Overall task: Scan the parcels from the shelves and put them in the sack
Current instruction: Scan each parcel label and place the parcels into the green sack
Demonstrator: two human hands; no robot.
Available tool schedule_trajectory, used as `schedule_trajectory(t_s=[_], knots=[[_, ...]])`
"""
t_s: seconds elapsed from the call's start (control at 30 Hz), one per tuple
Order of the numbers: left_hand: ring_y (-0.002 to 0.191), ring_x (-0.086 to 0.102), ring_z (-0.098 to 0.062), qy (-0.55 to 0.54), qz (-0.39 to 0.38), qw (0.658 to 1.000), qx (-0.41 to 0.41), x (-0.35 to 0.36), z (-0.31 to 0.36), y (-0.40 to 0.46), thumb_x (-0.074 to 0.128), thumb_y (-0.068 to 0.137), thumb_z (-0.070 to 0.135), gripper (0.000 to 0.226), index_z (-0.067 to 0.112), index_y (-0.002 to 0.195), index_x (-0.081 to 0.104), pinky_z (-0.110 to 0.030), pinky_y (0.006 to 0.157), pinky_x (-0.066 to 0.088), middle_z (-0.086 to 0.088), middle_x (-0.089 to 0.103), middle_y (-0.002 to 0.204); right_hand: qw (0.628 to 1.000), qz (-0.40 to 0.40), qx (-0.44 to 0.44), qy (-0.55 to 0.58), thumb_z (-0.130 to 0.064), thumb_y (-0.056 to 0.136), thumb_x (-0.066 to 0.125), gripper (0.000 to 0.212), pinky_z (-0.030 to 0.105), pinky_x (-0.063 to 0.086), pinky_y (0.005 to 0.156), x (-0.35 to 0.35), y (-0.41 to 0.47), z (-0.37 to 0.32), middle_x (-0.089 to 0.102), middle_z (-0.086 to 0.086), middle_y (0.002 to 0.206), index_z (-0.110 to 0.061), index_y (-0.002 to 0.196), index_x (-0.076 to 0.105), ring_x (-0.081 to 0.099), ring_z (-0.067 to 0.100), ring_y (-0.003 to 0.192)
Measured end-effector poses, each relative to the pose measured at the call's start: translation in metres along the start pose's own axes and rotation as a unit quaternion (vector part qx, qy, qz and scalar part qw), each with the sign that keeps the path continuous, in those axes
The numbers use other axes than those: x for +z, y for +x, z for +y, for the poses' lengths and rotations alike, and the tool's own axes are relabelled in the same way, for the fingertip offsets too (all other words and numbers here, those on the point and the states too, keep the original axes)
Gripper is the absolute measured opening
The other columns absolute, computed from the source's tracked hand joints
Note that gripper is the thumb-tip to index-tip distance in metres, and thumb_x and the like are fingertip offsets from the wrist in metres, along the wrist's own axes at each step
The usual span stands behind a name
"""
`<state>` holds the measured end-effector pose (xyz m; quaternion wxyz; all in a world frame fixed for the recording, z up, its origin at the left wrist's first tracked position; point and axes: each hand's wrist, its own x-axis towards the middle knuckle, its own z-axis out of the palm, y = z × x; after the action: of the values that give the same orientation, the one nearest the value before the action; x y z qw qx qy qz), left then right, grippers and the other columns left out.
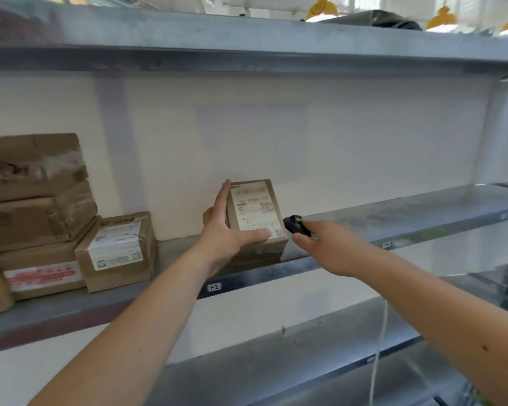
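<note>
Two bare hands are working at the grey metal shelf [364,218]. Left hand [226,238] is gripping the small brown cardboard parcel [255,213], fingers wrapped round it, label facing out. Right hand [332,247] is curling around a black handheld scanner [296,224], just beside the parcel.

**Background and odd bits**

Far back, a plain cream wall [305,142], bare and evenly lit. High at far right, yellow hanging tags [321,8] in a row, with a dark bundle [393,20] lying just beside them. Near centre, a small white handwritten label [214,287] stuck on a grey metal edge. Lower right, a thin white cord [379,347] hanging straight down.
</note>
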<state>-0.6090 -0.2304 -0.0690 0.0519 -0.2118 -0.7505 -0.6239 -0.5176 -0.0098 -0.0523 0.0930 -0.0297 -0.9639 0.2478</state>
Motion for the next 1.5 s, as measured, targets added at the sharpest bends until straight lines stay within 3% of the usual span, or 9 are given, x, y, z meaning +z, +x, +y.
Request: schedule_trajectory(t_s=[0.17,0.33,0.43,0.57,0.7,1.0,1.27,1.5], knots=[[0.134,0.039,-0.013,0.159,-0.012,0.980,0.116,-0.014,-0.004,0.014,0.099,0.049,0.048,0.131,0.075,0.146,0.015,-0.026,0.108,0.038,0.022,0.019,0.144,1.000,0.027,0.011,-0.001,-0.046,0.104,0.045,0.026,0.028,0.042,0.050,-0.005,-0.018,-0.006,0.066,0.000,0.075,-0.029,0.114,0.062,0.056,0.015,0.058],[0.152,0.024,-0.024,0.277,-0.057,0.934,0.218,-0.025,-0.013,0.023,0.100,0.056,0.049,0.130,0.073,0.150,0.014,-0.050,0.119,0.039,0.021,0.002,0.161,1.000,0.011,0.006,0.005,-0.050,0.101,0.049,0.028,0.022,0.035,0.045,-0.006,-0.042,-0.022,0.057,-0.007,0.062,-0.038,0.120,0.065,0.048,0.005,0.047],[0.153,0.023,-0.024,0.278,-0.066,0.930,0.232,-0.029,-0.017,0.026,0.099,0.056,0.051,0.129,0.071,0.152,0.014,-0.050,0.117,0.041,0.019,0.003,0.162,1.000,-0.011,0.005,-0.011,-0.049,0.102,0.050,0.031,0.015,0.032,0.042,-0.003,-0.055,-0.033,0.057,-0.008,0.062,-0.039,0.128,0.064,0.048,0.001,0.042],[0.151,0.026,-0.022,0.268,-0.084,0.923,0.264,-0.032,-0.018,0.031,0.098,0.055,0.053,0.128,0.070,0.152,0.017,-0.050,0.117,0.043,0.016,0.006,0.161,0.999,-0.027,0.021,-0.018,-0.051,0.102,0.050,0.033,0.017,0.034,0.043,0.006,-0.071,-0.046,0.057,-0.009,0.062,-0.033,0.125,0.066,0.046,0.002,0.042],[0.152,0.025,-0.026,0.271,-0.097,0.915,0.281,-0.033,-0.018,0.033,0.094,0.055,0.056,0.125,0.070,0.152,0.017,-0.053,0.118,0.041,0.016,0.006,0.161,0.999,-0.016,0.033,-0.040,-0.055,0.101,0.049,0.036,0.021,0.036,0.047,0.010,-0.084,-0.050,0.059,-0.006,0.065,-0.033,0.123,0.066,0.047,0.004,0.045],[0.150,0.023,-0.028,0.282,-0.104,0.904,0.305,-0.035,-0.021,0.031,0.097,0.060,0.049,0.119,0.070,0.151,0.023,-0.053,0.122,0.034,0.013,0.005,0.163,0.996,0.027,0.060,-0.053,-0.055,0.101,0.048,0.045,0.015,0.035,0.043,0.017,-0.107,-0.052,0.067,0.004,0.076,-0.023,0.129,0.063,0.049,0.000,0.047],[0.146,0.022,-0.029,0.277,-0.102,0.900,0.320,-0.037,-0.024,0.031,0.097,0.060,0.048,0.121,0.072,0.150,0.020,-0.051,0.119,0.034,0.015,0.005,0.161,0.992,0.012,0.090,-0.093,-0.058,0.100,0.048,0.040,0.023,0.040,0.050,0.023,-0.122,-0.055,0.067,-0.007,0.082,-0.039,0.133,0.059,0.055,0.008,0.056],[0.148,0.029,-0.023,0.189,-0.132,0.915,0.332,-0.013,-0.015,0.013,0.099,0.059,0.047,0.121,0.070,0.149,0.022,-0.050,0.119,0.041,0.018,0.007,0.158,0.985,0.039,0.145,-0.084,-0.047,0.101,0.052,0.038,0.018,0.037,0.043,0.023,-0.132,-0.038,0.066,0.001,0.080,-0.024,0.131,0.059,0.054,0.011,0.053]])
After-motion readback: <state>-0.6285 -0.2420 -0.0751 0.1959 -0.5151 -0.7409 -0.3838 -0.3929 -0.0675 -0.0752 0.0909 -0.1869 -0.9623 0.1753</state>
